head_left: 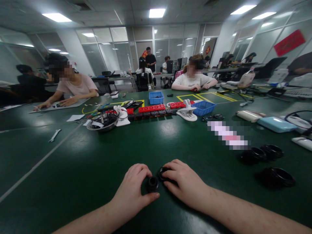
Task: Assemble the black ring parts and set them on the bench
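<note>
Left hand (133, 190) curled, gripping small black ring (152, 183), right hand (184, 182) clasping another black ring (162, 173), green table (73, 169)

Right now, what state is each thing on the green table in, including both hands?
Left hand: resting on the table, fingers closed around a small black cylindrical part, upright.
Right hand: fingers over a black ring part, lying flat.
Three black rings: lying flat, untouched, to the right.
Wrench: lying flat, far left.
Blue bins: upright, open-topped.
Red strips: lying in a row.
</note>
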